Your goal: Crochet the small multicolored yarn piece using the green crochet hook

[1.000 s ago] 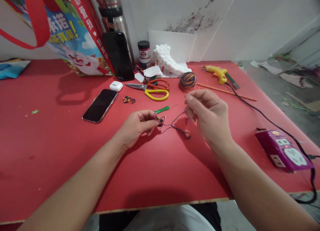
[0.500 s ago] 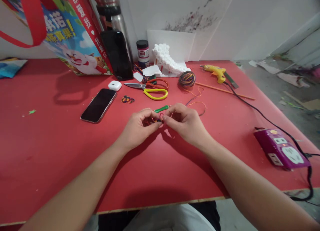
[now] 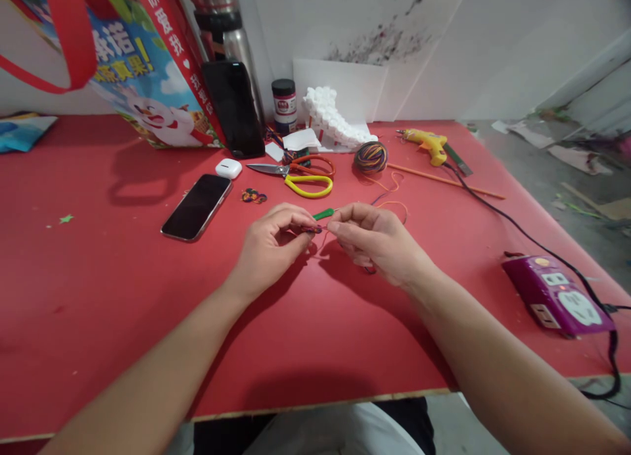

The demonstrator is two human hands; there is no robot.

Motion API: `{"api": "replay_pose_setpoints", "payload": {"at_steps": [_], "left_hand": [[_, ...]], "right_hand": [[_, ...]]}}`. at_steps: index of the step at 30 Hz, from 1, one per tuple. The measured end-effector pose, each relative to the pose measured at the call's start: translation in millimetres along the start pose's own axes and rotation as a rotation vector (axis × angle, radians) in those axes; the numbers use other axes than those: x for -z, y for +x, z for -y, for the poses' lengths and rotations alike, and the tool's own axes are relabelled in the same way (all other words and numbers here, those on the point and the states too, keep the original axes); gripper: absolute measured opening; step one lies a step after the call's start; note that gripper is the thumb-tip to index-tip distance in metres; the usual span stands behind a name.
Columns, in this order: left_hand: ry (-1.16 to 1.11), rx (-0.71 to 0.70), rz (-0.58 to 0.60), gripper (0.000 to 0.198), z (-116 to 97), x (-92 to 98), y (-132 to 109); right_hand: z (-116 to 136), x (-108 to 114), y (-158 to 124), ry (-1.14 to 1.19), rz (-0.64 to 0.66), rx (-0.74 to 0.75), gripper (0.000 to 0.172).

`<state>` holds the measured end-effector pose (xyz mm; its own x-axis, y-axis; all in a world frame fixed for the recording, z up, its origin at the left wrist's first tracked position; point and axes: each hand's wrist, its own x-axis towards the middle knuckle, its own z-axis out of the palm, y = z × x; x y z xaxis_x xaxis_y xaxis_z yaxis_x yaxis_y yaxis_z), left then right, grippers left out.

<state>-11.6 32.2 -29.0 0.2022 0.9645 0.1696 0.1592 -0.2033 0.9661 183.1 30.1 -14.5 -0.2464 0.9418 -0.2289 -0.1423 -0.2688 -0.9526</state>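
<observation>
My left hand (image 3: 269, 248) pinches a small dark multicoloured piece of yarn work (image 3: 311, 229) between thumb and fingers. My right hand (image 3: 377, 241) is closed on a thin yarn strand at its fingertips, a short way right of that piece. Just beyond both hands lies a green-handled crochet hook (image 3: 324, 214), its tip partly hidden by my right fingers. From the multicoloured yarn ball (image 3: 371, 157), a loose strand loops down toward my right hand. Another small knotted yarn piece (image 3: 254, 196) lies to the left, below the scissors (image 3: 308, 185) with yellow and orange handles.
A phone (image 3: 197, 207) lies at left near a white earbud case (image 3: 228, 168). Behind stand a gift bag (image 3: 162, 106), a dark upright phone (image 3: 234, 106), a steel flask (image 3: 236, 44) and a jar (image 3: 284, 105). A glue gun (image 3: 426, 143) and purple power strip (image 3: 557, 297) are at right.
My hands have moved slightly apart. The right has shifted right, drawing a strand out from the piece in my left fingers; the red loop between them no longer shows.
</observation>
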Motion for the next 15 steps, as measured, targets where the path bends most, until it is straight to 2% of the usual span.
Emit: {"api": "replay_pose_setpoints", "payload": {"at_steps": [4, 9, 15], "left_hand": [[0.070, -0.100, -0.058, 0.003, 0.1, 1.1, 0.8], [0.148, -0.190, -0.103, 0.008, 1.2, 1.9, 0.5], [0.196, -0.302, -0.142, 0.013, 8.7, 2.2, 0.6]], "right_hand": [[-1.6, -0.5, -0.8, -0.159, 0.039, 0.043, 0.032], [-3.7, -0.4, -1.9, -0.236, 0.099, 0.086, 0.021], [-6.3, 0.1, -1.0, -0.306, 0.149, 0.117, 0.023]]}}
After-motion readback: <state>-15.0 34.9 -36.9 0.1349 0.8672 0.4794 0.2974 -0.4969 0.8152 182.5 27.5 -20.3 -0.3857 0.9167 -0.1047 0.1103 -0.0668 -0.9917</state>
